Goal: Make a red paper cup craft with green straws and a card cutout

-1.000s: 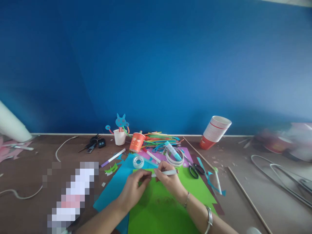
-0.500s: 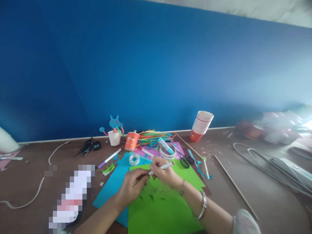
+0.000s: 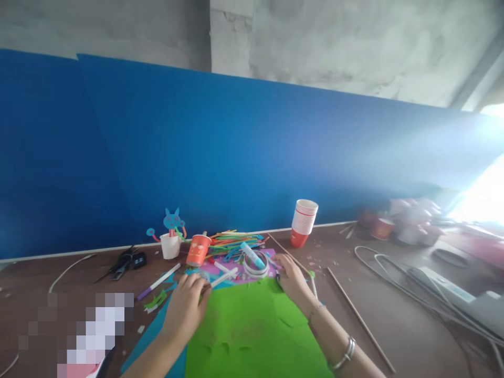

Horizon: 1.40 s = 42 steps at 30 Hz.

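My left hand (image 3: 186, 304) is closed, with its fingertips at the near end of a white marker (image 3: 225, 277), which points away to the right; its grip is partly hidden. Just beyond those fingers, a clear roll of tape (image 3: 203, 274) is half covered. My right hand (image 3: 292, 277) reaches palm down with its fingers extended over the scissors (image 3: 279, 280), of which only a bit of black handle shows. Green paper (image 3: 252, 320) lies between both hands, marked with small cuts or creases, on top of blue paper (image 3: 147, 336).
Behind are an orange paper cup (image 3: 198, 250), a white cup (image 3: 170, 247) with a blue paper cat, colored sticks (image 3: 236, 240), a glue stick (image 3: 252, 255) and stacked cups (image 3: 304, 220). A wooden stick (image 3: 360, 320) and cables (image 3: 378, 268) lie right. A purple-capped marker (image 3: 158, 282) lies left.
My hands have moved apart. The white marker has left my right hand, which moved right over the scissors. My left hand moved left, near the tape. The head view tilted upward.
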Available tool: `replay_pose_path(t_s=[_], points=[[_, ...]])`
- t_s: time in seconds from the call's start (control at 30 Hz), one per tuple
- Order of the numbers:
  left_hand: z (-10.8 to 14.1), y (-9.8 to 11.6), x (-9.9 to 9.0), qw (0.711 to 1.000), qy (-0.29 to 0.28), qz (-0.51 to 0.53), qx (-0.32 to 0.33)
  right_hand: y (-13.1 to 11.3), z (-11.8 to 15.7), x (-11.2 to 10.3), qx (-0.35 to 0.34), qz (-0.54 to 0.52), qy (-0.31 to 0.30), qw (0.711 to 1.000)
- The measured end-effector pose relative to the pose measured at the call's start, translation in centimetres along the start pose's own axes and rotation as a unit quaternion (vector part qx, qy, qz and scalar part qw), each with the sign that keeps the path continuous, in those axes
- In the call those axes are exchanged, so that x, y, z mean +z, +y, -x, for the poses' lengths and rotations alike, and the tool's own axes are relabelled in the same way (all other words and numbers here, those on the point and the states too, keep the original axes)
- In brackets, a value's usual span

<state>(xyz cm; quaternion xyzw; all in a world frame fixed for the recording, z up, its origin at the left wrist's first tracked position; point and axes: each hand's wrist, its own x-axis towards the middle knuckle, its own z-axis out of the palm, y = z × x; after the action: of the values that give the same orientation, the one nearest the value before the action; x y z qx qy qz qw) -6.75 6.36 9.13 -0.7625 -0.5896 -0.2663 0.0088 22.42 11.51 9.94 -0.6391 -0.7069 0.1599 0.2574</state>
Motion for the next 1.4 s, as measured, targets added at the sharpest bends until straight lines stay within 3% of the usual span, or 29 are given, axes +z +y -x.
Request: replay_pose_path(t_s=[0.27, 0.33, 0.43, 0.63, 0.77, 0.9, 0.97, 1.03, 1.1, 1.17, 1.23, 1.33, 1.4], points=[[-0.7, 1.3, 1.2, 0.986, -0.004, -0.168, -0.013, 1.2, -0.3, -1.1, 0.062, 0.16, -0.038, 0.984], [-0.4, 1.9, 1.3, 0.99, -0.029, -0.141, 0.003, 0.9, 0.0, -1.1, 0.061, 0.181, -0.04, 0.981], [-0.1, 2.8, 1.1, 0.991, -0.123, -0.053, 0.02, 0.4, 0.2, -1.0, 0.065, 0.202, -0.058, 0.976], [-0.9, 4.2, 0.2, 0.96, -0.276, 0.041, -0.035, 0.4, -0.4, -0.7, 0.08, 0.212, -0.078, 0.971], [-1.4, 4.4, 0.1, 0.932, -0.33, 0.099, -0.111, 1.0, -0.5, -1.2, 0.086, 0.188, -0.062, 0.977], [-1.5, 3.0, -0.3, 0.903, -0.351, 0.202, -0.14, 1.5, -0.3, -2.9, 0.081, 0.149, -0.034, 0.985], [-1.6, 1.9, -0.8, 0.9, -0.339, 0.237, -0.139, 1.5, -0.2, -3.8, 0.076, 0.091, -0.001, 0.993], [-1.7, 1.1, -1.4, 0.885, -0.3, 0.326, -0.146, 1.2, -0.2, -4.6, 0.071, -0.085, 0.056, 0.992], [-1.8, 0.7, -1.9, 0.842, -0.26, 0.445, -0.157, 0.5, 0.0, -5.0, 0.055, -0.323, 0.104, 0.939], [-1.8, 0.6, -2.1, 0.802, -0.198, 0.532, -0.187, -0.3, 0.3, -4.9, 0.037, -0.479, 0.102, 0.871], [-1.9, 0.5, -2.0, 0.785, -0.118, 0.564, -0.228, -1.0, 0.7, -4.3, 0.028, -0.525, 0.036, 0.85], [-1.9, -0.4, -1.6, 0.794, -0.044, 0.549, -0.257, -1.5, 1.0, -2.6, -0.003, -0.454, -0.185, 0.871], [-2.0, -1.1, -1.3, 0.817, -0.033, 0.519, -0.249, -1.9, 1.0, -1.4, -0.002, -0.378, -0.277, 0.883]])
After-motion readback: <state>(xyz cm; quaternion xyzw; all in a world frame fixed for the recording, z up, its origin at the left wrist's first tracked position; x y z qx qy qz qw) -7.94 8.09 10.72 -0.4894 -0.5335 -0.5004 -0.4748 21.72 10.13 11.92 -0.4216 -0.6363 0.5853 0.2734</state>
